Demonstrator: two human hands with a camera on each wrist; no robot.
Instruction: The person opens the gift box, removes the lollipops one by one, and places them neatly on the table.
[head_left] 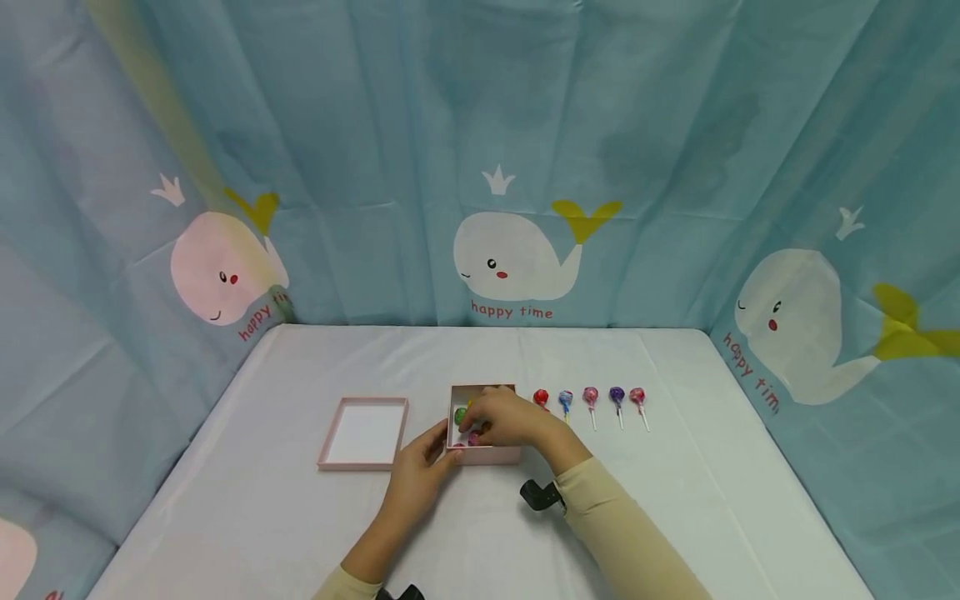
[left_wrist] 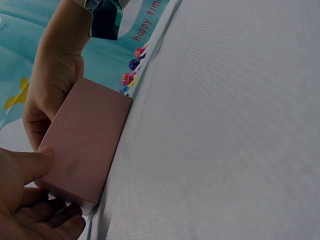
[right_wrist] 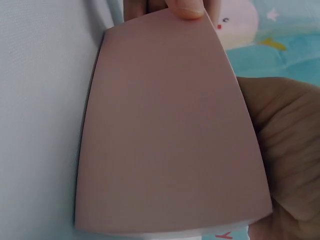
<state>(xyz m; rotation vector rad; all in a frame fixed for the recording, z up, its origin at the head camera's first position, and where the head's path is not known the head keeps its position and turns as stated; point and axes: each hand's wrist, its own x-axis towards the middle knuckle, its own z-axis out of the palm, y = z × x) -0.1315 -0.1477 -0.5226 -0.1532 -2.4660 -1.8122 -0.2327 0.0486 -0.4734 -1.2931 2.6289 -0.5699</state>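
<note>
A pink open-topped box stands on the white-covered table, with several wrapped candies, among them a green one and a pink one, inside. My left hand holds the box at its front left corner. In the left wrist view the thumb lies on the front wall and the fingers are round the side. My right hand reaches down into the box from the right, over the candies. The box wall hides its fingertips in the right wrist view, so whether they pinch a candy cannot be told.
Right of the box, several lollipops lie in a row, from a red one through a purple one to a pink-red one. A pink-rimmed lid lies to the left. A blue whale-print curtain surrounds the table.
</note>
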